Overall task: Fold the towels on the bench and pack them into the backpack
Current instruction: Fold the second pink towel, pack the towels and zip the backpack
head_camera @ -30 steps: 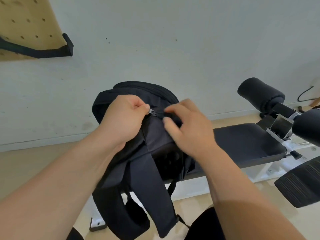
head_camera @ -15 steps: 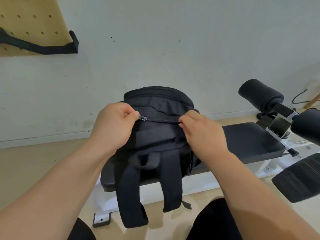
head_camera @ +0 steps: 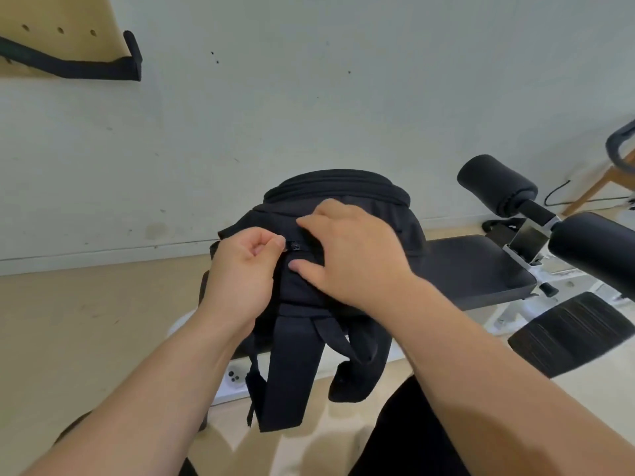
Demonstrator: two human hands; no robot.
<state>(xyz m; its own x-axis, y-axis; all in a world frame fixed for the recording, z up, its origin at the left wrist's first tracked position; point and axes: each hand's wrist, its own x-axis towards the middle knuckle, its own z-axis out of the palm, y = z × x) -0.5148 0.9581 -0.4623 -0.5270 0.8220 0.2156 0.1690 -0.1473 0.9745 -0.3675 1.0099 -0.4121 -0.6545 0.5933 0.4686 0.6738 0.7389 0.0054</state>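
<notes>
A black backpack (head_camera: pixel 343 190) stands upright on the left end of the black padded bench (head_camera: pixel 474 269), its shoulder straps hanging over the front edge. My left hand (head_camera: pixel 240 269) is curled at the bag's upper left and pinches the zipper pull (head_camera: pixel 294 246). My right hand (head_camera: pixel 350 255) lies over the top of the bag just right of the pull, fingers spread and pressing the fabric on both sides of the zipper line. No towel is in view.
The bench's black foam rollers (head_camera: pixel 494 187) and a ribbed foot plate (head_camera: pixel 570 331) stand at the right. A wooden pegboard (head_camera: pixel 51 29) with a black holder hangs on the wall at upper left. A wooden chair leg (head_camera: pixel 598 187) shows at far right.
My right hand has moved left along the zipper line to lie right beside the pull, where before it pinched the bag further right. The left hand still holds the pull.
</notes>
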